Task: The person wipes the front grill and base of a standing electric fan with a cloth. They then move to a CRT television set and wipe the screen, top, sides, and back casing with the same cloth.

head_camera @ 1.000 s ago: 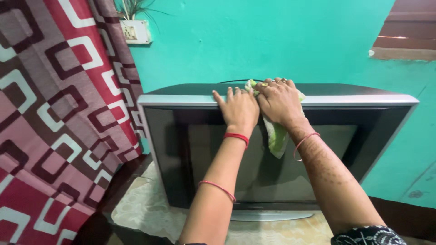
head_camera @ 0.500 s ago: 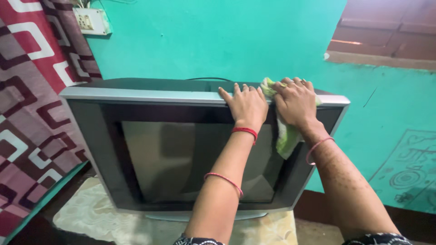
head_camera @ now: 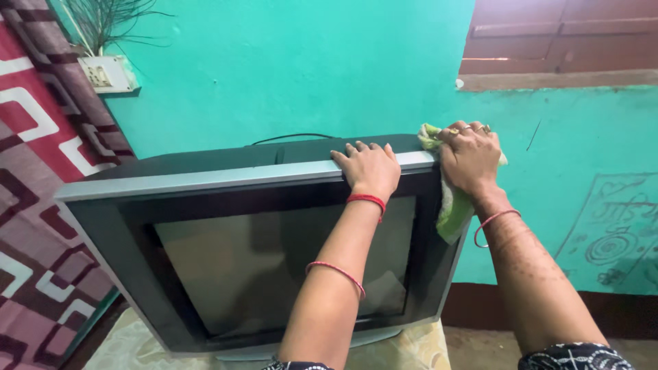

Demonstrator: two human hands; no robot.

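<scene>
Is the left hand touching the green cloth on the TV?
Apart. The head view shows the left hand flat on the television top edge, with bare silver trim between it and the green cloth under the right hand.

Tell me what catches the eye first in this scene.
A big grey box television fills the middle, standing against a bright teal wall. The left hand rests flat on its top edge, while the right hand presses a pale green cloth onto the top right corner, the cloth hanging down the side. A red patterned curtain hangs at the left.
</scene>
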